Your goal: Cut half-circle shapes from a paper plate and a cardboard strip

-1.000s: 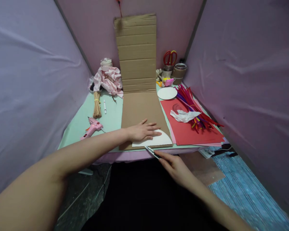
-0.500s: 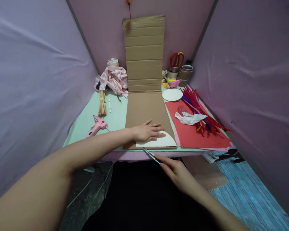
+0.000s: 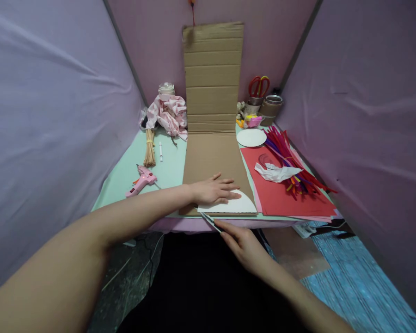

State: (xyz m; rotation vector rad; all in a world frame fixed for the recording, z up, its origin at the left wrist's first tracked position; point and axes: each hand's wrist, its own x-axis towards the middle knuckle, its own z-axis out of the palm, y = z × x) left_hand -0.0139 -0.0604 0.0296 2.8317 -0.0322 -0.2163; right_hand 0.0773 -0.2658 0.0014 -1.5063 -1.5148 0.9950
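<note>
A: Since a second ago the knife (image 3: 211, 221) has slid left along the near edge of the cardboard (image 3: 211, 157), pinched in the right hand (image 3: 244, 243).
B: And the left hand (image 3: 213, 190) lies flat, fingers spread, on the white paper (image 3: 242, 203) just beyond it. I'd say one slip could nick those fingers.

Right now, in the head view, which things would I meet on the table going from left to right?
Pink glue gun → white pen → cardboard sheet, with the left hand flat on a white half-circle → red paper. The right hand holds a craft knife at the near edge. Overlapping stick bundle and white disc omitted.
</note>
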